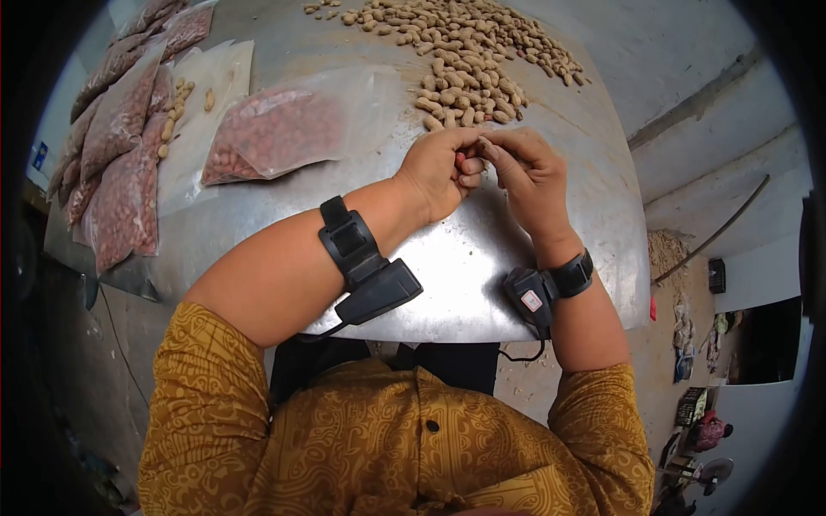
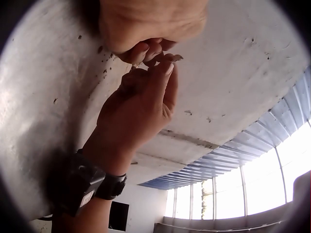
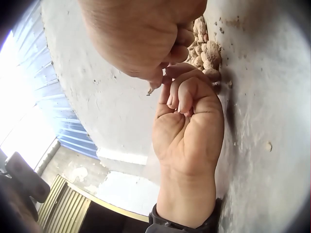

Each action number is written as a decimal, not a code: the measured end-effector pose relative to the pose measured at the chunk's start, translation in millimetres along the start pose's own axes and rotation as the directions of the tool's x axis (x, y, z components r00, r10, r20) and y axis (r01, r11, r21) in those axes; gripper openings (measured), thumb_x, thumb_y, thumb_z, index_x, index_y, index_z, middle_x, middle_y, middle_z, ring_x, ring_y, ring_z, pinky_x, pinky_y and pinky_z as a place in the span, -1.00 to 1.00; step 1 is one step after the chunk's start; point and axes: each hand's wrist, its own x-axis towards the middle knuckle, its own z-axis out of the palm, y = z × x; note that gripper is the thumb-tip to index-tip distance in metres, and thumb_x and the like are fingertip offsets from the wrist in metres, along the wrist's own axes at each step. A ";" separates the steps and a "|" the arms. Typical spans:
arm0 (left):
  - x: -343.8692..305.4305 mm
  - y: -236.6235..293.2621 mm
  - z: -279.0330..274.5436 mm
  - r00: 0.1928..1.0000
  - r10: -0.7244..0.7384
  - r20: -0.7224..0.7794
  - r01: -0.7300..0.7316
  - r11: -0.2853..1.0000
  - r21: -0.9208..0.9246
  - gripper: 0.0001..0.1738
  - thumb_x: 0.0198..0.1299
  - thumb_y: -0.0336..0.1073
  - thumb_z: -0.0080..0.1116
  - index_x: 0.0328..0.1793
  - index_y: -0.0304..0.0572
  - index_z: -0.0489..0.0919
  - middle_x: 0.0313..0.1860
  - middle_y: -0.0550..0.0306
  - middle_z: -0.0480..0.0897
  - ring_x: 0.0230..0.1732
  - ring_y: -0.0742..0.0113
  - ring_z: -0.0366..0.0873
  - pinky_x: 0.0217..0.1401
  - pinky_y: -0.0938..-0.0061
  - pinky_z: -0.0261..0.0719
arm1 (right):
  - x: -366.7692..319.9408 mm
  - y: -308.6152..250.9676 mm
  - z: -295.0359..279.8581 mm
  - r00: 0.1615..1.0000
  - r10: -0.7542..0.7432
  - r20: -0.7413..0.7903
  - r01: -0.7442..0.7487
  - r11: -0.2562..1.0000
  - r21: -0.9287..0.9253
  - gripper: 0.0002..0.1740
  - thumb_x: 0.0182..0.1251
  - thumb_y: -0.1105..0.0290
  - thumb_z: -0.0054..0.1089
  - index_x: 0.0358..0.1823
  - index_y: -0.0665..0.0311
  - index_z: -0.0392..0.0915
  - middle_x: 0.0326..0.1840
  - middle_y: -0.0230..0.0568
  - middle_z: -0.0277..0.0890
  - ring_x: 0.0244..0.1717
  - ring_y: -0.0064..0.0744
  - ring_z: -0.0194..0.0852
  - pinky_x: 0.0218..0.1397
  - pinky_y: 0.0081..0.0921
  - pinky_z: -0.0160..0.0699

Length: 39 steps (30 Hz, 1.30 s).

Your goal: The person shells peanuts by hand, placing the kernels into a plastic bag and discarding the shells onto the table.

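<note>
Over the steel table my two hands meet at the fingertips, close to the near end of a heap of unshelled peanuts. My left hand curls its fingers around reddish peanut kernels, mostly hidden in the palm. With thumb and forefinger my right hand pinches a small peanut shell; its pale tip sticks out in the right wrist view. The left fingertips meet the right ones there, and the fingers cover most of the peanut.
A clear bag of red kernels lies left of my hands. Several filled bags are stacked at the table's left edge, with a few peanuts on an adjacent flat bag. The steel table ends just before my body. A wall stands right.
</note>
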 end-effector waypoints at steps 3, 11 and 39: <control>-1.6 -0.4 -1.2 0.999 -0.032 0.026 0.033 0.999 -0.025 -0.83 0.23 -0.37 -0.12 -0.43 -0.19 0.39 -0.63 0.35 0.26 -0.69 0.61 0.10 -0.69 0.71 0.03 | 0.0 1.7 -0.6 1.000 -0.008 -0.010 0.008 1.000 0.001 -0.85 0.17 0.52 0.16 -0.23 0.32 0.60 -0.32 -0.26 0.48 -0.26 -0.48 0.47 -0.21 -0.64 0.44; 2.6 -1.6 -6.1 0.991 -0.099 0.086 0.102 0.994 -0.035 -0.85 0.24 -0.36 -0.10 -0.38 -0.22 0.40 -0.56 0.28 0.34 -0.68 0.62 0.10 -0.68 0.72 0.06 | 0.6 1.5 -3.8 1.000 0.020 -0.021 -0.018 0.998 0.060 -0.85 0.20 0.51 0.12 -0.21 0.35 0.57 -0.34 -0.26 0.47 -0.41 -0.55 0.45 -0.32 -0.68 0.42; -1.9 21.1 -2.7 0.952 0.307 0.010 -0.306 0.944 0.120 -0.67 0.17 -0.48 -0.15 0.08 -0.40 0.36 -0.50 0.27 0.40 -0.66 0.61 0.17 -0.66 0.72 0.11 | 9.9 26.6 -29.0 0.847 0.484 0.222 -0.473 0.491 0.731 -0.83 0.12 0.58 0.15 -0.22 0.35 0.53 -0.45 -0.32 0.47 -0.54 -0.57 0.36 -0.50 -0.71 0.29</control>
